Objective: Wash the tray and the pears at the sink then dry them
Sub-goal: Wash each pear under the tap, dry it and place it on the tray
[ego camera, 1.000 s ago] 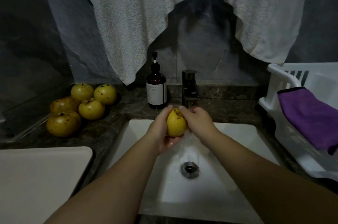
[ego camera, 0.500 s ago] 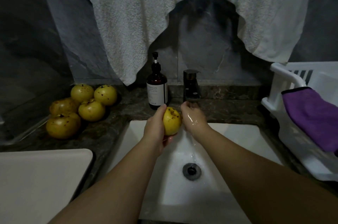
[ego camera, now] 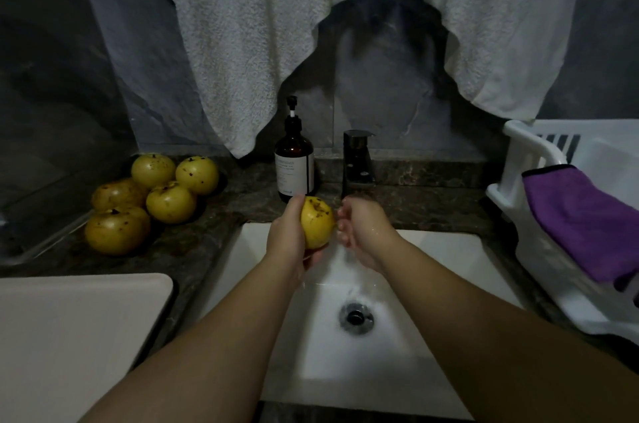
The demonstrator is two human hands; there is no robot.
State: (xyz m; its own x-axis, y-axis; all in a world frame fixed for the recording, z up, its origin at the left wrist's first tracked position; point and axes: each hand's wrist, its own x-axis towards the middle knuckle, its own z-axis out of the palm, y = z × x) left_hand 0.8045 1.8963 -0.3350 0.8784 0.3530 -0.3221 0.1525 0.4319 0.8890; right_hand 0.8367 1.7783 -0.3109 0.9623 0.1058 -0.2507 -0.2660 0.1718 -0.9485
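My left hand (ego camera: 288, 232) grips a yellow speckled pear (ego camera: 316, 221) over the back of the white sink (ego camera: 432, 249), just left of the dark faucet (ego camera: 358, 159). My wet right hand (ego camera: 363, 232) is beside the pear under the spout, its fingers loosely curled and holding nothing. Several more pears (ego camera: 152, 196) lie in a pile on the dark counter at the left. A beige tray (ego camera: 69, 336) lies flat at the lower left.
A brown soap pump bottle (ego camera: 294, 163) stands left of the faucet. A white towel (ego camera: 276, 25) hangs on the wall above. At the right a white plastic rack (ego camera: 518, 201) holds a purple cloth (ego camera: 584, 215). The sink drain (ego camera: 356, 317) is wet.
My left hand has carried the pear left, away from the water stream. My right hand has let go of the pear and now sits alone under the spout.
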